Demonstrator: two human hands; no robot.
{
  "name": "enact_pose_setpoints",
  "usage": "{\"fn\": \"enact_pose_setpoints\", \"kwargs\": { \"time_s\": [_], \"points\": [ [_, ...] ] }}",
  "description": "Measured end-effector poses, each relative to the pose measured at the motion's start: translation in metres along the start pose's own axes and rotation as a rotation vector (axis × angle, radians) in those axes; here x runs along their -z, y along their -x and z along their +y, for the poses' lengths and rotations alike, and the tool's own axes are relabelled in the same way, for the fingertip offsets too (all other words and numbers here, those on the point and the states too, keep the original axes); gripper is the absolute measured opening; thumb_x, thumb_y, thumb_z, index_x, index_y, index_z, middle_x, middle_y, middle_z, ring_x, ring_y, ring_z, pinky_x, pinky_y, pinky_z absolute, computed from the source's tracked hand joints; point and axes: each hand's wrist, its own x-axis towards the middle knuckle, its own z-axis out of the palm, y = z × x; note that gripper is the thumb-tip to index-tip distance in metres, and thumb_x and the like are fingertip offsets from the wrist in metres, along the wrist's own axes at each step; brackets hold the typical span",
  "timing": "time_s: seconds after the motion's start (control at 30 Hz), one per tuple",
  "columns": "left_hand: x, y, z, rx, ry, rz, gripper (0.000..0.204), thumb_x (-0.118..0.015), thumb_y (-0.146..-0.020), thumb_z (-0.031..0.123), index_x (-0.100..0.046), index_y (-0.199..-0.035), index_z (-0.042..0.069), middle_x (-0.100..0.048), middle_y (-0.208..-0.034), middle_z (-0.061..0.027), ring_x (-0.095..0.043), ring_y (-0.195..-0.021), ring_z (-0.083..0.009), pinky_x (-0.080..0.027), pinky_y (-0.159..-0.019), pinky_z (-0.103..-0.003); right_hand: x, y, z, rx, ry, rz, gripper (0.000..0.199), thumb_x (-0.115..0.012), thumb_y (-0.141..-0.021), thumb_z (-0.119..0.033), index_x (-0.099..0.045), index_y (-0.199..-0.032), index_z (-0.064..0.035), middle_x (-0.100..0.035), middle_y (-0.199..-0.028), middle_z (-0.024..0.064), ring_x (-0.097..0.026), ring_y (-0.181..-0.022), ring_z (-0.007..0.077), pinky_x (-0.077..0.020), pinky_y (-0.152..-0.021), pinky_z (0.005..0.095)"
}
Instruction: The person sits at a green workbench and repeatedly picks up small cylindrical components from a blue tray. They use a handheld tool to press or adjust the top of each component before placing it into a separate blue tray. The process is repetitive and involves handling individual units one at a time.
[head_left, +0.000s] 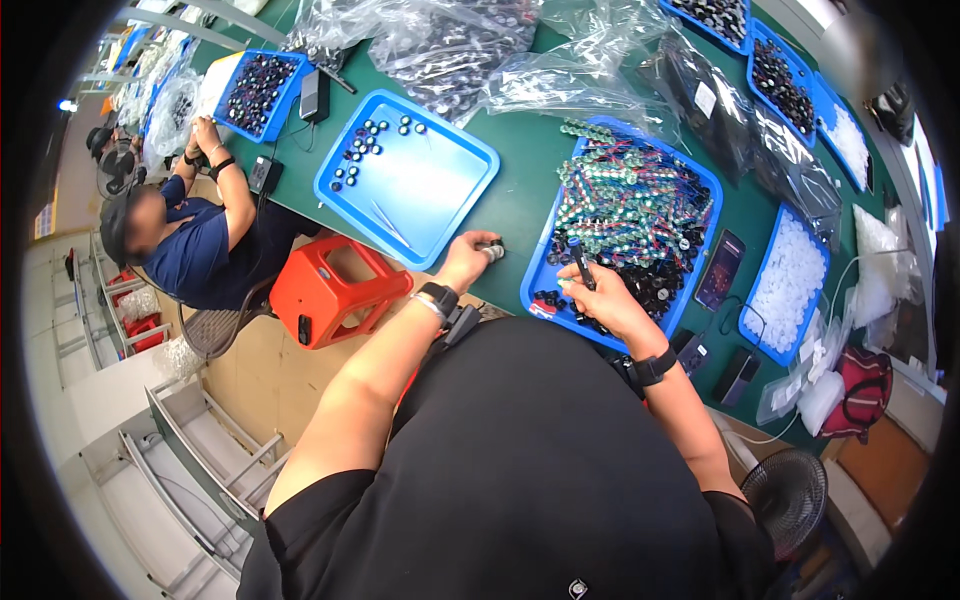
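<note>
My left hand (466,262) rests at the table's near edge, its fingers closed on a small round black-and-silver part (493,251). Over the near left corner of the right-hand blue tray (540,272), my right hand (612,303) grips a black pen-like tool (581,264). A tiny pale green bit shows at its fingertips, too small to name. Strips of clear greenish parts with red and blue wires (625,195) fill that tray's far side; loose black round parts (650,285) lie nearer. In the left blue tray (430,175) are several round parts (366,140) and tweezers (391,225).
Clear plastic bags of parts (450,55) lie along the table's far side. A phone (720,270) and a tray of white pieces (788,285) sit at the right. A co-worker (195,230) works at the left, near a red stool (335,290). A fan (787,500) stands lower right.
</note>
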Motion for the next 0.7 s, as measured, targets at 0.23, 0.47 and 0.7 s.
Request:
{"fn": "enact_pose_setpoints", "kwargs": {
  "time_s": [0.23,0.47,0.7],
  "points": [
    [-0.005,-0.001,0.009,-0.269,-0.313,0.216,0.041,-0.063,-0.085,0.012,-0.055,-0.125,0.006,-0.045,-0.109,-0.0096,-0.047,-0.085,-0.0158,-0.043,-0.081,-0.028,-0.022,-0.025,-0.010,0.024,0.031,-0.040,0.021,-0.061,-0.086,-0.014,-0.059,-0.103,-0.0020,-0.051,-0.068,-0.0025,-0.047,-0.057,0.0059,-0.0386,-0.051,0.0222],
    [-0.009,0.046,0.028,0.145,0.629,-0.251,0.050,-0.046,-0.095,0.044,-0.055,-0.114,-0.002,-0.060,-0.105,-0.0115,-0.059,-0.093,-0.0205,-0.048,-0.086,-0.036,-0.054,-0.046,-0.019,-0.024,0.165,-0.175,0.023,-0.053,-0.091,-0.014,-0.053,-0.110,-0.0009,-0.060,-0.074,0.0044,-0.056,-0.059,0.0095,-0.0442,-0.051,0.0246],
    [0.008,0.038,-0.007,0.336,0.950,-0.240,0.039,-0.046,-0.097,0.035,-0.055,-0.109,-0.001,-0.058,-0.093,-0.0076,-0.057,-0.082,-0.0185,-0.049,-0.077,-0.033,-0.071,-0.049,-0.031,0.004,0.540,-0.131,0.035,-0.050,-0.093,-0.021,-0.049,-0.120,0.0010,-0.064,-0.083,0.0187,-0.066,-0.076,0.0285,-0.0517,-0.065,0.0400]
  ]
}}
